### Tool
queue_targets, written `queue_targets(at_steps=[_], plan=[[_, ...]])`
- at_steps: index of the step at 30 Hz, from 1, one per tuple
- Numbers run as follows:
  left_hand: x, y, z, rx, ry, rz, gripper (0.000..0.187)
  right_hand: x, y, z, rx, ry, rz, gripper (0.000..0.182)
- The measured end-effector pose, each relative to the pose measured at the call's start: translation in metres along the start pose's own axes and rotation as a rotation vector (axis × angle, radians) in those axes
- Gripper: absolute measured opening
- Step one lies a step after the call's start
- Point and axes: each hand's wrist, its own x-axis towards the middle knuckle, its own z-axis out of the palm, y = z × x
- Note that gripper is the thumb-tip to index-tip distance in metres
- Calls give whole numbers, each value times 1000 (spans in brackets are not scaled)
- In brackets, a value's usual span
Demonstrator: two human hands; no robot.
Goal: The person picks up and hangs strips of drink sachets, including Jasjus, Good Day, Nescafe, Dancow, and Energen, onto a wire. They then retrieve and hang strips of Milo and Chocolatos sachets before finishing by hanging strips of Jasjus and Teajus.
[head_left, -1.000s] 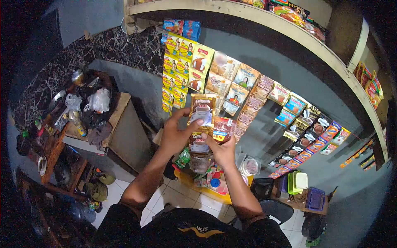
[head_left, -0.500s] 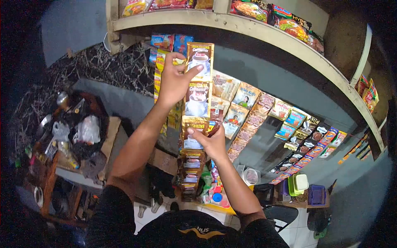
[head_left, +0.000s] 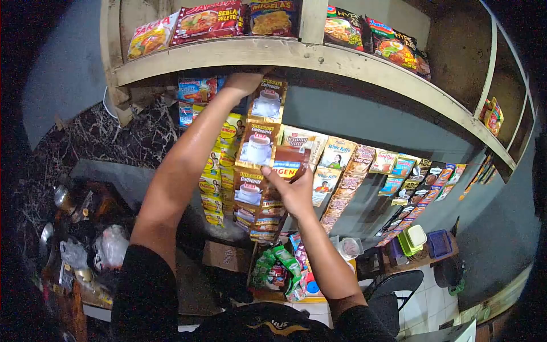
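Observation:
A long strip of brown Coffeemix coffee sachets (head_left: 256,145) hangs down in front of me below the shelf. My left hand (head_left: 245,85) is raised to the strip's top end, tight under the shelf board; its fingers are mostly hidden there. Lower down, my right hand (head_left: 296,194) grips the strip at its right edge, thumb in front and the other fingers behind. Against that hand lies a brown sachet with a yellow label (head_left: 289,165), partly covered by the thumb. The strip's lower sachets hang folded and overlapping.
Noodle packets (head_left: 208,21) stand on the curved shelf (head_left: 228,54) overhead. Yellow sachet strips (head_left: 211,188) hang left, White Koffie sachets (head_left: 336,154) and more strips right. Below are a box of green packets (head_left: 279,265), plastic tubs (head_left: 413,239) and a black chair (head_left: 393,296).
My left hand has gone up from the front of the top sachet to the shelf's underside. The view has shifted, showing more of the shelf. My right hand still grips the strip.

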Motion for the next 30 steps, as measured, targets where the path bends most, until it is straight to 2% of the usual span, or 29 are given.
queue_targets(at_steps=[1,3,4,5,7,9,10,11,13,14,17,18,21,22,23,25,26,27,29,30], plan=[[2,5,-11,-9,-3,0,61,6,-9,1,16,17,-6,34],[9,10,-34,139,-273,-14,67,21,-16,1,-25,65,-51,32],[5,2,-33,-240,-361,-277,74,30,-15,-1,-30,64,-86,32],[1,0,-37,-245,-365,-279,74,35,-18,-1,-25,101,-103,31],[-20,16,-59,-229,-537,-437,94,44,-25,-2,-29,95,-87,34],[-52,31,-68,-145,-428,-455,108,49,-35,-1,4,84,-107,35],[-57,40,-71,-416,-505,-498,97,52,-35,-2,9,72,-117,35],[-58,37,-65,-416,-501,-500,97,55,-34,-3,10,57,-123,35],[-64,27,-51,-870,-276,-431,80,54,-29,-3,0,38,-100,34],[-58,21,-47,-877,-229,-417,71,53,-25,-4,-8,23,-80,34],[-31,24,-46,-699,-172,-451,69,49,-12,-2,-11,-19,-105,39],[-32,22,-44,-692,-167,-453,69,50,-11,-3,-13,-27,-36,40],[-37,14,-28,-32,-77,-478,72,61,-4,-2,-13,45,-85,39],[-49,39,-44,-206,-46,-396,83,65,-9,-2,3,31,-86,39],[-57,43,-49,-202,-45,-395,83,68,-14,-1,6,30,-87,39],[-66,40,-56,-854,-427,-369,94,74,-21,-2,3,30,-112,40],[-66,39,-54,-862,-384,-339,62,75,-23,-3,-26,20,-143,39],[-65,38,-51,-864,-385,-343,62,75,-23,-4,-28,21,-140,39],[-57,37,-46,-660,-225,-340,62,76,-24,-7,53,8,-76,38],[-53,39,-43,-713,-137,-333,56,74,-26,-10,18,4,-84,37]])
